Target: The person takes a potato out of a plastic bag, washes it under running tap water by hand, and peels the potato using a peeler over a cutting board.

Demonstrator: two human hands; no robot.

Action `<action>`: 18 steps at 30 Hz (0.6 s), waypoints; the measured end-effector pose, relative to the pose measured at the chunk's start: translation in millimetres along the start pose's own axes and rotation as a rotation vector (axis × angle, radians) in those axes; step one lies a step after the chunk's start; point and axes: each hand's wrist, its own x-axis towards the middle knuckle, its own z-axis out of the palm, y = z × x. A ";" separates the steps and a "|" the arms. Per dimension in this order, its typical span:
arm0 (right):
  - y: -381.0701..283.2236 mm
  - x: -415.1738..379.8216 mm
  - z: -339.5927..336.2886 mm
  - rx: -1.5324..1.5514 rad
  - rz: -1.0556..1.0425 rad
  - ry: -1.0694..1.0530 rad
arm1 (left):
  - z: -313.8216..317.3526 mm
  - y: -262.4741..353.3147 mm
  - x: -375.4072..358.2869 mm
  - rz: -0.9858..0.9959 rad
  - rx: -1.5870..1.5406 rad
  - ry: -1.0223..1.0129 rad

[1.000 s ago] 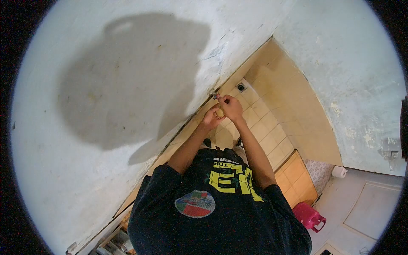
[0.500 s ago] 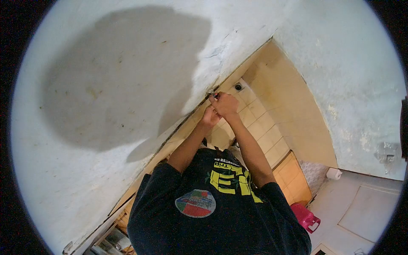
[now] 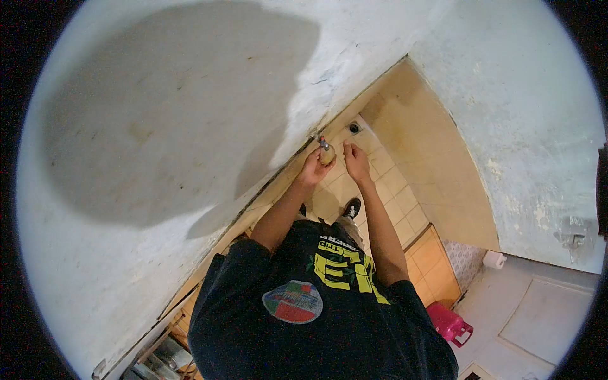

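My left hand point(image 3: 313, 171) is wrapped round a roundish yellow-tan thing, perhaps a potato point(image 3: 327, 156), though its kind is not certain. It is held right below a small metal tap point(image 3: 323, 143) with a red part, which sticks out from the wall. To the right of it, apart from the tap, my right hand point(image 3: 357, 164) hangs over the tiled floor with its fingers loosely bent and slightly apart. Nothing shows in that hand. Whether water runs from the tap is too small to tell.
A floor drain point(image 3: 354, 128) lies in the corner beyond my hands. The white wall point(image 3: 158, 126) rises close on the left, and a low tan wall point(image 3: 437, 152) runs along the right. A pink gas cylinder point(image 3: 448, 322) stands at the lower right. One shoe point(image 3: 351, 208) shows below.
My right hand has left the tap and moved to the right and slightly down. The tap and the round thing in my left hand now show.
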 end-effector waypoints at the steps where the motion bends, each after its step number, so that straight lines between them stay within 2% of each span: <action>1: 17.2 -1.1 5.4 -0.008 0.001 0.009 | 5.2 -0.5 -3.7 -0.010 -0.017 -0.002; 5: 54.7 -14.8 18.0 0.190 0.121 -0.057 | 17.9 -1.6 -15.2 -0.056 -0.023 0.062; 7: 57.7 -20.1 20.0 0.287 0.208 -0.102 | 15.5 0.5 -13.8 -0.106 -0.065 0.027; 10: 51.0 -27.1 18.1 0.343 0.296 -0.148 | 18.4 3.2 -3.5 -0.188 0.012 0.112; 13: 35.9 -32.6 25.0 0.370 0.160 -0.001 | 11.0 2.6 -2.6 -0.245 0.115 0.056; 16: 19.3 -31.6 37.6 0.532 0.091 -0.031 | 6.9 -11.8 -9.5 -0.052 0.222 -0.133; 18: 41.9 -17.3 80.0 0.299 -0.068 0.105 | 13.8 -17.2 -14.2 0.112 0.351 -0.045</action>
